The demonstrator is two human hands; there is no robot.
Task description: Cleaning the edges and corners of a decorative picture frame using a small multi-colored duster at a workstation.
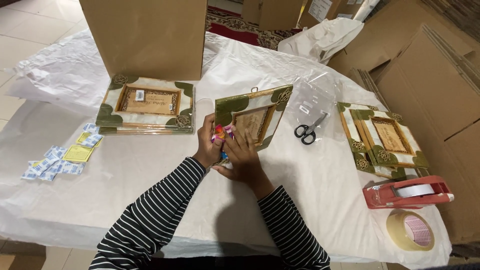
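Note:
A green and cream decorative frame (255, 117) with a wooden centre panel stands tilted on the white-covered table (125, 175). My left hand (209, 142) grips its lower left corner. My right hand (241, 157) rests against the same corner, fingers spread over it. Between the two hands a small bright pink, orange and blue object (220, 132) shows against the frame; what it is cannot be told.
A stack of similar frames (146, 105) lies at the left before a tall cardboard box (150, 35). More frames (382, 140) lie at right. Black scissors (307, 131) rest on clear bags. A red tape dispenser (407, 192), tape roll (411, 230) and small packets (60, 160) are nearby.

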